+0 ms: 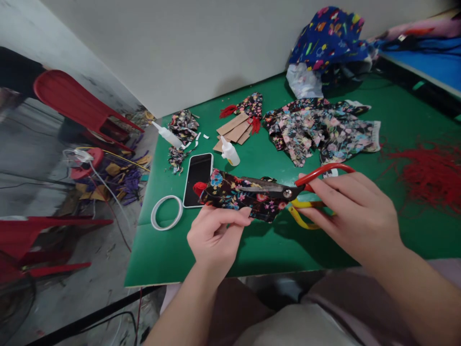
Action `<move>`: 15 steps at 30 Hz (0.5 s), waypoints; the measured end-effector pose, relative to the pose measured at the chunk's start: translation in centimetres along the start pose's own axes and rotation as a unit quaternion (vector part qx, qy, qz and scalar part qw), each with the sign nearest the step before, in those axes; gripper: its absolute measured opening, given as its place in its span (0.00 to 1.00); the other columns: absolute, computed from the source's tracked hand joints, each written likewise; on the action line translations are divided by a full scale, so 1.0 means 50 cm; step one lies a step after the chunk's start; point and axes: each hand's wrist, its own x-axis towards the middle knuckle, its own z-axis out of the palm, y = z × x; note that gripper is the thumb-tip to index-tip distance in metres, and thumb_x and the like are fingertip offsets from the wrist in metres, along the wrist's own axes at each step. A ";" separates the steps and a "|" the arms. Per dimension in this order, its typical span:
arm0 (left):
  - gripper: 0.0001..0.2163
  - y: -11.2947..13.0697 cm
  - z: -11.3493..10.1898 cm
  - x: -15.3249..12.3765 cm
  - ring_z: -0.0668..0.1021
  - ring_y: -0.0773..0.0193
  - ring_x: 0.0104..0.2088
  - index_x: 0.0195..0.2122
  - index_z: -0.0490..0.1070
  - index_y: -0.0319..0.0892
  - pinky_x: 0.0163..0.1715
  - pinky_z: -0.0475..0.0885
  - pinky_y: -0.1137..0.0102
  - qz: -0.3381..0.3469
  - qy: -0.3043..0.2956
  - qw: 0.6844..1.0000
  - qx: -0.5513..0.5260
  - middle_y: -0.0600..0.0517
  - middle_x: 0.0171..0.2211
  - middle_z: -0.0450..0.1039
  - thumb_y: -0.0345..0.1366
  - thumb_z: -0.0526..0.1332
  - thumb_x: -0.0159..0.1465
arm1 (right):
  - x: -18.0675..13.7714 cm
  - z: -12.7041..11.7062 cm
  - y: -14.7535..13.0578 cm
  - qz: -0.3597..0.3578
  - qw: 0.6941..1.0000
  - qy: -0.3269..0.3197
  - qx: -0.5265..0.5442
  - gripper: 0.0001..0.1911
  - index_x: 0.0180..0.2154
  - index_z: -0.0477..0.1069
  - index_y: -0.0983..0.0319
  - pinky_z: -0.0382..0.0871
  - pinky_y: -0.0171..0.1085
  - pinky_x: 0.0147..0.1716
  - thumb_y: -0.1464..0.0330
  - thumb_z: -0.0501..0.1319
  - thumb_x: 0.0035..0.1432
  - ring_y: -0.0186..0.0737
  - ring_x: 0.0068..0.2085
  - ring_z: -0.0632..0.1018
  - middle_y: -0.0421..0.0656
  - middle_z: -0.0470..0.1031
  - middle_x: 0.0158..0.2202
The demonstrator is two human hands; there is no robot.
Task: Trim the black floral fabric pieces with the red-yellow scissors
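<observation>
Green table carries a white tape ring and a phone at the left. Just right of them the left hand pinches the lower edge of a black floral cloth, held just above the table. The scissors lie across its top, the right hand closed through their red and yellow loops. Cloth looks light, soft and floppy; I'd hold it close beside the blades, pulled taut, or it folds away.

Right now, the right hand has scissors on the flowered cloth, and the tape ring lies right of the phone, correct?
No: the head view shows the tape ring left of the phone. The right hand does have the scissors on the flowered cloth.
</observation>
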 end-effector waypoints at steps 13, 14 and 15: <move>0.07 -0.002 -0.001 -0.004 0.71 0.73 0.17 0.22 0.74 0.45 0.14 0.64 0.77 -0.016 -0.004 1.000 -0.022 0.59 0.19 0.68 0.26 0.68 0.51 | 0.002 -0.004 -0.006 -0.002 0.999 0.020 -0.040 0.17 0.43 0.70 0.66 0.67 0.41 0.32 0.68 0.66 0.50 0.41 0.31 0.70 0.45 0.73 0.31; 0.07 -0.003 -0.001 -0.004 0.71 0.73 0.17 0.22 0.74 0.45 0.14 0.64 0.77 -0.013 -0.002 1.000 -0.021 0.59 0.19 0.69 0.26 0.68 0.51 | 0.002 -0.004 -0.007 -0.005 0.999 0.023 -0.040 0.17 0.43 0.70 0.66 0.67 0.41 0.32 0.68 0.66 0.50 0.41 0.31 0.70 0.45 0.73 0.31; 0.08 -0.002 -0.001 -0.003 0.71 0.73 0.17 0.22 0.74 0.45 0.15 0.64 0.77 -0.006 0.000 1.000 -0.018 0.59 0.18 0.69 0.26 0.68 0.51 | 0.002 -0.004 -0.007 -0.006 0.999 0.025 -0.040 0.17 0.42 0.70 0.66 0.67 0.41 0.32 0.68 0.66 0.50 0.41 0.31 0.70 0.45 0.73 0.31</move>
